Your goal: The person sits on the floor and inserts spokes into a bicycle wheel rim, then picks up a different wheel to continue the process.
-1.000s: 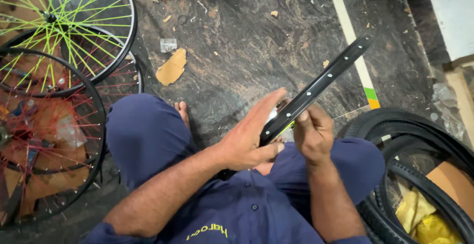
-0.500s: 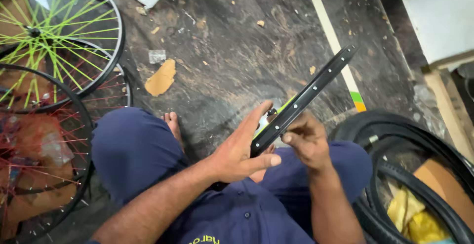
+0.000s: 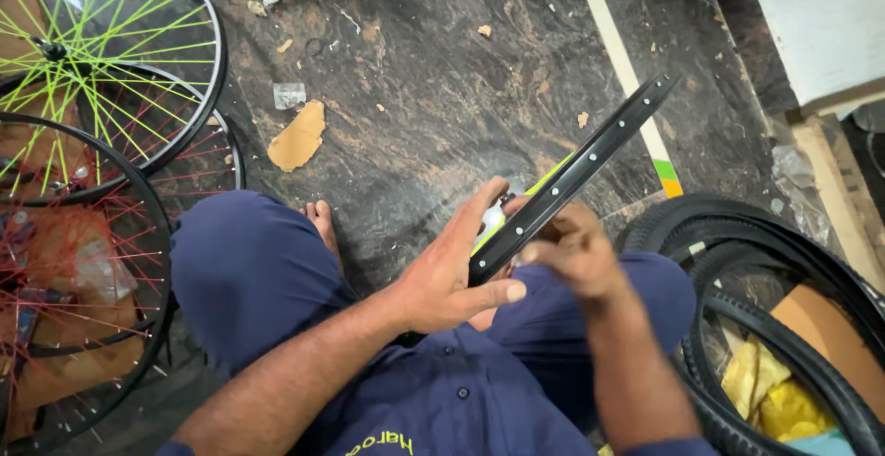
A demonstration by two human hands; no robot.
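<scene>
The black bicycle rim (image 3: 576,175) rises edge-on from the person's lap toward two o'clock, drilled holes along its face. The left hand (image 3: 452,276) wraps its lower end — thumb on the near side, fingers curled behind. The right hand (image 3: 576,253) pinches at the rim's underside, perhaps on a small part, too hidden to tell. Spoked wheels (image 3: 101,78) lie at nine o'clock — tyres (image 3: 737,327) at four.

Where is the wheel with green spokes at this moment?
In the head view, the wheel with green spokes lies on the dark floor at the upper left, just above the wheel with red spokes.
</scene>
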